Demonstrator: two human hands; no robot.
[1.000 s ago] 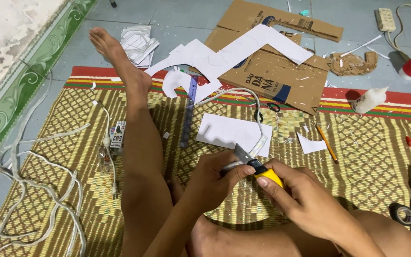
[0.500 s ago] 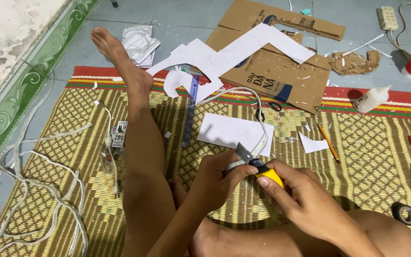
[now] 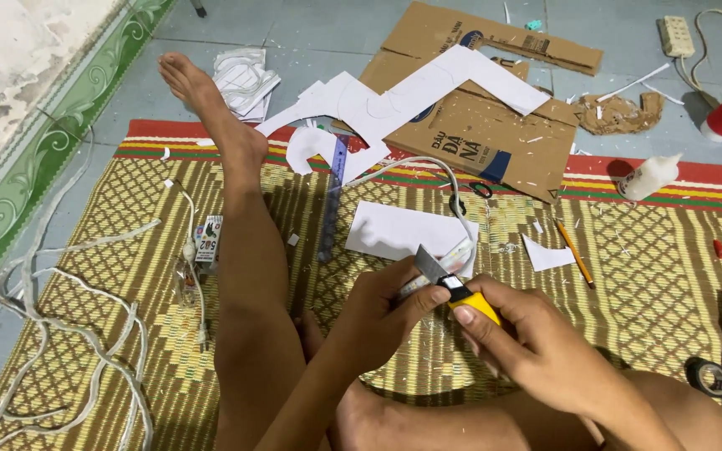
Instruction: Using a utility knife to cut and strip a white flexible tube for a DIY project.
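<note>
Yellow utility knife (image 3: pixel 461 299) at 6 o'clock of head view, blade out, tip toward 11 o'clock. Right hand (image 3: pixel 536 351) wrapped closed around yellow handle. Left hand (image 3: pixel 378 313) closed on thin pale strip (image 3: pixel 444 266), pinched right against blade; strip's exact kind too small to tell. Step in hand, by the look: trimming or shaving strip end. Next move calls for short controlled stroke away from left thumb. White paper sheet (image 3: pixel 403 230) at 12 o'clock of hands, on woven mat (image 3: pixel 645 267). Blue ruler (image 3: pixel 332 200) at 11 o'clock, pencil (image 3: pixel 574 253) at 2 o'clock, glue bottle (image 3: pixel 649 175) beyond, flattened cardboard (image 3: pixel 478 125) at 12 o'clock.
</note>
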